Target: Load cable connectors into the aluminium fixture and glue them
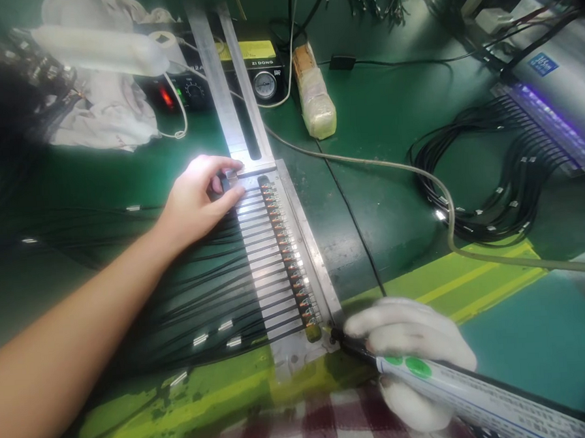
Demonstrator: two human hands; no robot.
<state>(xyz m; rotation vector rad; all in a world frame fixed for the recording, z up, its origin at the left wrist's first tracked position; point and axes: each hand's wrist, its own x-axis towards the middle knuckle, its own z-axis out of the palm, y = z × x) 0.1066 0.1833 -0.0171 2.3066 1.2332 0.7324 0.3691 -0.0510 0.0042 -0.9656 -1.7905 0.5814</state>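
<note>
A long metal fixture (319, 263) runs from the back toward the front edge, with a row of black cables (202, 274) lying side by side across it, their small coppery ends lined up in a dark slot. My bare left hand (197, 191) rests at the fixture's upper end, thumb and fingertips apart and touching the metal. In a white glove, my right hand (411, 343) is wrapped round a white tube-shaped dispenser (458, 388) with green dots. Its dark narrow tip points at the lowest cable ends.
Behind the fixture stands a black box with a gauge (265, 84). A wrapped block (316, 103) lies right of it. Coiled black cables (428, 192) lead to a purple-lit device (557, 120) at right. A white cloth (105, 117) lies back left; a pale cord (368, 161) crosses the table.
</note>
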